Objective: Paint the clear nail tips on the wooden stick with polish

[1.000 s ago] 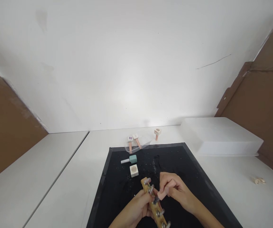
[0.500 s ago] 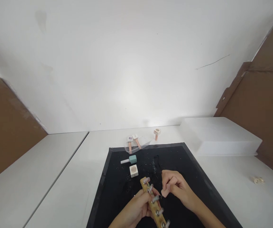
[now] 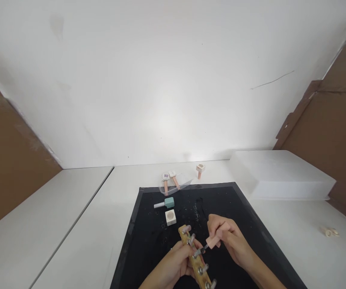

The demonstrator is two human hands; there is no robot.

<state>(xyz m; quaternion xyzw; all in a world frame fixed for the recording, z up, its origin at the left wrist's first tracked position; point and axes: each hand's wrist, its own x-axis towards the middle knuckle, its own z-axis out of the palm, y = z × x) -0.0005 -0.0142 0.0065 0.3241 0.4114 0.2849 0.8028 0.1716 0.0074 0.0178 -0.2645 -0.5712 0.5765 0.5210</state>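
Observation:
My left hand (image 3: pixel 177 261) is closed around a yellowish wooden bar (image 3: pixel 196 263). Several small pale, see-through nail tips (image 3: pixel 203 269) stick out along its face. In my right hand (image 3: pixel 231 241) is a pink-handled nail polish brush (image 3: pixel 215 239), pinched between the fingers. Its dark, thin end reaches down-left to a nail tip (image 3: pixel 197 253) near the middle of the bar and seems to touch it. Beyond the bar on the black mat sits a white square block (image 3: pixel 170 217) with a round brownish mark. A mint-green nail polish bottle (image 3: pixel 169 202) with a white cap lies behind it.
Two white bottles with pink caps (image 3: pixel 166 184) lie on a clear tray (image 3: pixel 185 184) at the mat's far edge. Another bottle (image 3: pixel 200 168) stands cap-down behind. To the right are a white box (image 3: pixel 284 176) and small beige rings (image 3: pixel 329 231). The black mat (image 3: pixel 148 228) covers the white table.
My right hand has turned the brush, so its handle and dark end now show, angled toward a nail tip. My left hand and the bar have hardly moved. The view has shifted slightly.

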